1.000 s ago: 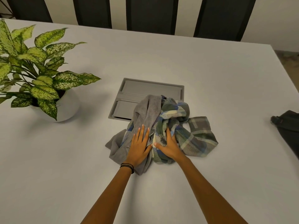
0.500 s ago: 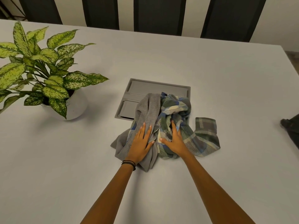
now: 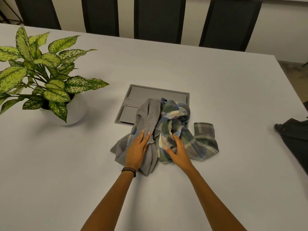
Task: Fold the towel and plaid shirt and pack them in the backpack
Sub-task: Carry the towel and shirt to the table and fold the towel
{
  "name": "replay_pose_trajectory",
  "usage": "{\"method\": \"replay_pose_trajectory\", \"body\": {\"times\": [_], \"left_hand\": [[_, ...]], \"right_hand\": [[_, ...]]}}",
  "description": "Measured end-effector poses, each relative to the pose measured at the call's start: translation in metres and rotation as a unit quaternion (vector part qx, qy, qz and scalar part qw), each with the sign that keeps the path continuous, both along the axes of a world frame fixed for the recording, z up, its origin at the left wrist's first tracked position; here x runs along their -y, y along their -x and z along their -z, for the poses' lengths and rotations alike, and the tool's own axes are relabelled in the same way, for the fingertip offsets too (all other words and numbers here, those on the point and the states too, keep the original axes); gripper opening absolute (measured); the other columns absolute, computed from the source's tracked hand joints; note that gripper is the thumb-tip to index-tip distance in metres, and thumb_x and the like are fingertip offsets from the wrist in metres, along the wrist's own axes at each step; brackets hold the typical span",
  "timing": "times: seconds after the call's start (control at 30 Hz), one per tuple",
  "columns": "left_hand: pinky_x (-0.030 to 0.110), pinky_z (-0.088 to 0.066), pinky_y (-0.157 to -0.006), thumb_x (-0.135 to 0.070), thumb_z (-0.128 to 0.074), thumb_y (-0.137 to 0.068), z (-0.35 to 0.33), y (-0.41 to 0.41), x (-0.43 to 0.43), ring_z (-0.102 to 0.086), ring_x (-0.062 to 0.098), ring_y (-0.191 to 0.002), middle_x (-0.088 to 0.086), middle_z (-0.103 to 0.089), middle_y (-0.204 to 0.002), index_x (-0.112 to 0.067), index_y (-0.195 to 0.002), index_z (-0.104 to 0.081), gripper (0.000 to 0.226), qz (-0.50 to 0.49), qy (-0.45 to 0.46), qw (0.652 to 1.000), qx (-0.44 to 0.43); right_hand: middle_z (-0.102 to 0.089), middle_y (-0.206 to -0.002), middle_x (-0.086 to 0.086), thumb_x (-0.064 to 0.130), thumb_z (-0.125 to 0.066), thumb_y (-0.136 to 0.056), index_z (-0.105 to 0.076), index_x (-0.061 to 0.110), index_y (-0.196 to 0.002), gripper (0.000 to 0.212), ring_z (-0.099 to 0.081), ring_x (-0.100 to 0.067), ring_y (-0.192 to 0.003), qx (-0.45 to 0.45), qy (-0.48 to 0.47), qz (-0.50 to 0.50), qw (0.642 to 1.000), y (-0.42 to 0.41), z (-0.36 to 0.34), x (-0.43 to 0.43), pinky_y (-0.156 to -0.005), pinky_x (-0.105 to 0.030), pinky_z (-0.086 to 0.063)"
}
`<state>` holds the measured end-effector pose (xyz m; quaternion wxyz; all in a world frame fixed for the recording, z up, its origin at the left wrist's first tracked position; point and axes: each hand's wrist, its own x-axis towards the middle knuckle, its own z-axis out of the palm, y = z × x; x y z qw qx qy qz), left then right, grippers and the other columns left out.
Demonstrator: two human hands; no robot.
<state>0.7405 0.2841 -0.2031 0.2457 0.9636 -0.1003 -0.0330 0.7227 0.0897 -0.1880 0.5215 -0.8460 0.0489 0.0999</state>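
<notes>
A crumpled grey towel (image 3: pixel 146 117) and a plaid shirt (image 3: pixel 201 140) lie tangled in a heap at the middle of the white table (image 3: pixel 216 90). My left hand (image 3: pixel 137 150) rests on the towel with its fingers straight. Just to the right, my right hand (image 3: pixel 179 151) digs its fingers into the shirt's folds, with the thumb spread to the left. A dark backpack (image 3: pixel 295 140) lies at the table's right edge, mostly cut off by the frame.
A grey recessed cable hatch (image 3: pixel 150 94) is set in the table, partly under the heap. A potted plant with spotted leaves (image 3: pixel 50 87) stands at the left. Dark chair backs (image 3: pixel 158 17) line the far side.
My right hand's fingers have curled into the plaid shirt; they lay flat on it before. My left hand has stayed on the towel. The camera has tilted slightly.
</notes>
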Motion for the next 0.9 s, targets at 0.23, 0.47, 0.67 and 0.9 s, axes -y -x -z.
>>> {"method": "replay_pose_trajectory", "body": {"times": [0.23,0.47,0.67,0.9], "left_hand": [[0.034,-0.047,-0.093,-0.039,-0.022,-0.092,-0.019,0.004,0.004,-0.051,0.028,-0.123,0.007,-0.039,-0.146,-0.020,-0.140,-0.039,0.054,-0.003,0.051,0.998,0.031],[0.019,-0.027,-0.102,-0.047,-0.033,-0.091,-0.042,0.011,0.007,-0.046,0.018,-0.128,0.003,-0.050,-0.138,-0.019,-0.137,-0.043,0.054,-0.039,0.108,0.993,0.030],[0.014,-0.026,-0.100,-0.025,-0.050,-0.094,-0.050,0.014,0.009,-0.051,0.018,-0.124,0.003,-0.055,-0.133,-0.019,-0.132,-0.050,0.039,-0.047,0.123,0.990,0.054],[0.021,-0.029,-0.104,-0.018,-0.053,-0.093,-0.050,0.016,0.004,-0.047,0.021,-0.127,0.007,-0.050,-0.136,-0.010,-0.133,-0.049,0.041,-0.011,0.102,0.993,0.059]], "right_hand": [[-0.018,-0.153,-0.008,0.022,-0.058,-0.090,-0.016,0.015,-0.147,0.071,-0.019,-0.024,-0.141,0.029,0.043,-0.018,0.998,0.001,-0.008,-0.001,-0.113,-0.036,-0.025],[-0.039,-0.144,-0.004,0.008,-0.062,-0.085,-0.032,0.015,-0.141,0.064,-0.035,-0.016,-0.134,0.137,0.062,-0.049,0.987,-0.003,-0.026,-0.012,-0.111,-0.036,-0.033],[-0.048,-0.138,-0.004,0.002,-0.058,-0.086,-0.043,0.011,-0.136,0.053,-0.038,-0.003,-0.124,0.180,0.081,-0.088,0.976,-0.003,-0.036,-0.031,-0.107,-0.015,-0.027],[-0.064,-0.117,-0.008,0.006,-0.056,-0.087,-0.062,0.008,-0.118,0.031,-0.058,-0.024,-0.109,0.236,0.174,-0.106,0.950,-0.017,-0.042,-0.042,-0.096,-0.035,-0.046]]}}
